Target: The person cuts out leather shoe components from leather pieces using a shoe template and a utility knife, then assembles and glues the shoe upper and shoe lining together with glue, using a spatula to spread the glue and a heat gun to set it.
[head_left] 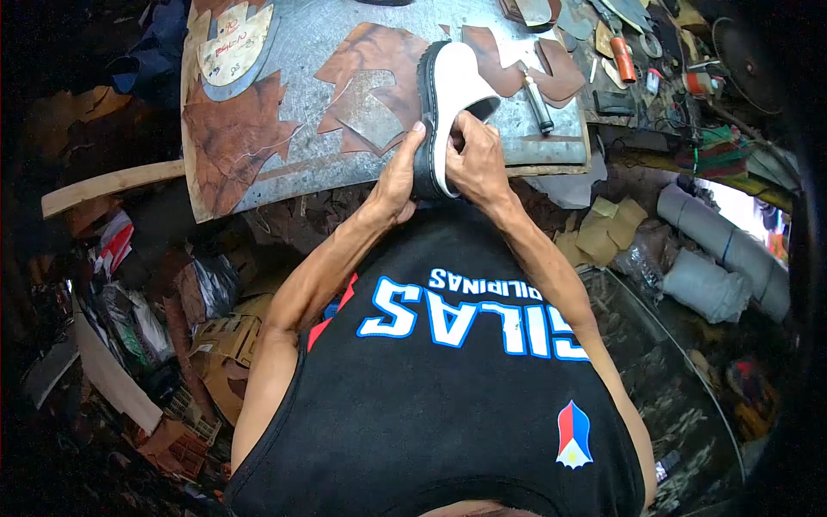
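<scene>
A white shoe (pixel 457 79) with a black sole (pixel 426 86) is held on its side at the table's front edge, toe pointing away from me. My left hand (pixel 398 177) grips the sole near the heel, its thumb lying along the sole's edge. On the other side, my right hand (pixel 478 162) holds the upper near the shoe opening, with its fingers curled and partly hidden at the rim. Brown leather pieces (pixel 366 52) lie on the metal-topped table beyond and beside the shoe.
White-and-grey patterns (pixel 234 52) lie at the table's back left. A dark-handled tool (pixel 538 103) rests right of the shoe. An orange tube (pixel 622 60) and a red-and-white roll (pixel 699 83) are farther right. A wooden strip (pixel 112 185) juts out left. Rolled sheets (pixel 724 233) lie right.
</scene>
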`<state>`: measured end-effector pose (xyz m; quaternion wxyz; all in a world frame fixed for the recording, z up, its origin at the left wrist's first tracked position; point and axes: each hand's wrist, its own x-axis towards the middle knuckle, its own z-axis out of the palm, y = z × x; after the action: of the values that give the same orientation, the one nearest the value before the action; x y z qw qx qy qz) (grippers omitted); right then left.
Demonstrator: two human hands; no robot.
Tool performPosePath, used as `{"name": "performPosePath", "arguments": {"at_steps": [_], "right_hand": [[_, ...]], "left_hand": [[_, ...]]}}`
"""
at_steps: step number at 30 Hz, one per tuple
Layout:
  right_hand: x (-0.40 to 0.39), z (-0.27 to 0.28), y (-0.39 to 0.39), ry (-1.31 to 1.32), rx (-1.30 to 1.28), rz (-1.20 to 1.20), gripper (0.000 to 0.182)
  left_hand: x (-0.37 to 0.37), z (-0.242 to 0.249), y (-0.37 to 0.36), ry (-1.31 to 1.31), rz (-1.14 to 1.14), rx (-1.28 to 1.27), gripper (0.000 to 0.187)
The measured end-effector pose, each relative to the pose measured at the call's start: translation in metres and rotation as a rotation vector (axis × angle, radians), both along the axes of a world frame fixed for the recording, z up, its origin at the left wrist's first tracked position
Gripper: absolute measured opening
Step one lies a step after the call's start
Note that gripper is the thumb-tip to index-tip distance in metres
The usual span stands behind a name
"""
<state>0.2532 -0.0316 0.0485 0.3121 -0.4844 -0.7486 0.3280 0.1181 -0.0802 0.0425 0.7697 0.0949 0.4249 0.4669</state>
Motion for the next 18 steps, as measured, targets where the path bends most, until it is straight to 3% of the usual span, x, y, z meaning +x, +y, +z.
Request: {"name": "performPosePath", "arguments": {"at_steps": [2,4,7,12,14,16,18], "right_hand": [[0.002,-0.002,0.002,-0.05,-0.011,-0.007,0.009],[0.005,-0.004,0.003,-0.16,0.226,-0.021,0.011],[0.019,0.01,0.004,-0.318,0.35,-0.021,0.011],[0.082,0.032,-0.001,-0.596,0.301,-0.183,0.01],[0.117,0.018,0.004,-0.683,0.163,-0.315,0.013],[0.111,0.028,0.012,-0.618,0.211,-0.37,0.018],[0.075,0.05,0.014,-0.293,0.487,-0.215,0.025]], "left_hand": [[-0.001,-0.002,0.0,-0.019,-0.014,0.014,0.05],[0.0,-0.004,0.0,-0.017,0.004,-0.008,0.05],[-0.004,-0.007,0.0,-0.058,0.019,-0.061,0.052],[-0.031,-0.011,0.007,-0.16,0.065,-0.089,0.063],[-0.045,-0.018,0.008,-0.305,-0.068,-0.05,0.067],[-0.047,-0.014,0.012,-0.359,-0.099,-0.049,0.07],[-0.048,-0.011,0.011,-0.506,-0.118,-0.025,0.068]]}}
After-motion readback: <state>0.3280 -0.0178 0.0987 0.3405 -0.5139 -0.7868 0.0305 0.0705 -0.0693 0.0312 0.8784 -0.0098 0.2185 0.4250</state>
